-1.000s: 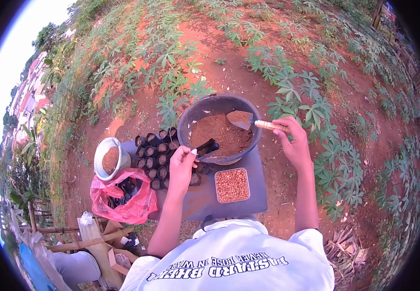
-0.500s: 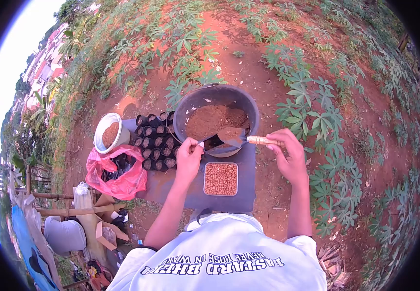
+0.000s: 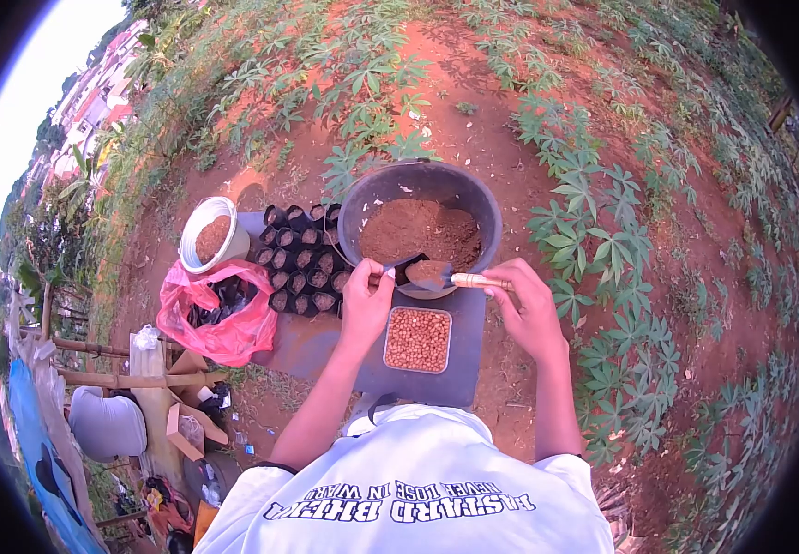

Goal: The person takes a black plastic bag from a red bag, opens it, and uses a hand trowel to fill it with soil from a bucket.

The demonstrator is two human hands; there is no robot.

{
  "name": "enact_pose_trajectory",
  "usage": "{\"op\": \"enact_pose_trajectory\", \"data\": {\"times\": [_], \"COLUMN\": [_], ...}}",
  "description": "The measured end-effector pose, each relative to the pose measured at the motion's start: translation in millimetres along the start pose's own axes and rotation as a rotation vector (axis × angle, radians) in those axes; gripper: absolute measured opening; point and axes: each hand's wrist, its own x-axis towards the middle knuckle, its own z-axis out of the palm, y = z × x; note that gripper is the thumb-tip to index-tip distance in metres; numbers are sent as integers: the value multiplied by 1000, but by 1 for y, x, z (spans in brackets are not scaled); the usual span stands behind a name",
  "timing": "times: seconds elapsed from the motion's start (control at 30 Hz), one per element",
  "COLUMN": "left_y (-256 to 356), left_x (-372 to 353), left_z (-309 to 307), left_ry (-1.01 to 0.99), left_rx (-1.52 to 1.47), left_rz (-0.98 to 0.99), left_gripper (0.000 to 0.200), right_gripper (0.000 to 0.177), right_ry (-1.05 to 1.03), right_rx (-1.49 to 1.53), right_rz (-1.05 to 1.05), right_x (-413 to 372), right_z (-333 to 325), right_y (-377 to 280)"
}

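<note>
My right hand [image 3: 521,300] grips the wooden handle of a trowel [image 3: 480,281], whose blade carries brown soil at the near rim of a large dark basin [image 3: 492,198]. Beside the blade, my left hand [image 3: 368,294] pinches the edge of a small black bag [image 3: 407,268], and the blade's tip is at the bag's mouth. Loose soil [image 3: 418,229] lies inside the basin. Just below the hands, a clear square tub [image 3: 418,340] holds many round tan seeds.
Several soil-filled black bags [image 3: 302,258] stand in rows left of the basin on a dark table [image 3: 302,346]. A white bucket of soil [image 3: 233,242] and a pink plastic bag [image 3: 252,337] are farther left. Leafy plants [image 3: 575,212] grow beyond the table.
The trowel has moved left, bringing its soil-loaded blade to the black bag. My right hand has moved left with it, while my left hand still pinches the bag.
</note>
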Motion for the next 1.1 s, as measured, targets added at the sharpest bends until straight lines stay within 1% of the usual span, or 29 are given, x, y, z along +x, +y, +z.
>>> {"op": "enact_pose_trajectory", "data": {"times": [0.03, 0.17, 0.23, 0.37, 0.57, 0.6, 0.73, 0.83, 0.9, 0.93, 1.0, 1.03, 1.07, 1.1], "left_y": [0, 3, 2, -6, -26, -26, -33, -41, -42, -42, -45, -46, -47, -48], "left_x": [0, -1, -1, 1, 11, 14, 25, 35, 41, 44, 51, 54, 56, 59], "left_z": [0, -5, -9, -21, -44, -49, -70, -89, -98, -103, -112, -117, -121, -123], "left_ry": [1, 0, -5, -20, -47, -64, -93, -140, -158, -172, -224, -241, -266, -296], "left_rx": [23, 1, 35, -7, -146, -209, -349, -376, -399, -403, -434, -430, -434, -437], "left_rz": [39, 4, 17, 37, -10, -39, -98, -125, -143, -141, -177, -177, -195, -213], "left_gripper": [15, 15, 14, 15, 15, 15, 16, 16, 16, 16, 15, 15, 15, 15], "right_gripper": [18, 18, 17, 14, 14, 14, 14, 13, 13, 13, 12, 12, 12, 11], "right_ry": [0, -28, -42, -80, -121, -121, -91, -20, 158, 167, 353, 423, 439, 479], "right_rx": [-5, -60, -91, -186, -277, -288, -302, -270, -160, -170, -72, -60, -64, -11], "right_rz": [1, -15, -24, -68, -106, -113, -66, 9, 85, 90, 258, 301, 313, 383], "right_x": [1, 8, 13, 26, 49, 52, 58, 56, 50, 46, 33, 25, 17, 10], "right_z": [3, 18, 26, 43, 67, 71, 87, 99, 108, 111, 116, 119, 118, 117], "right_y": [-1, -7, -12, -28, -56, -62, -81, -93, -102, -104, -102, -99, -98, -101]}}
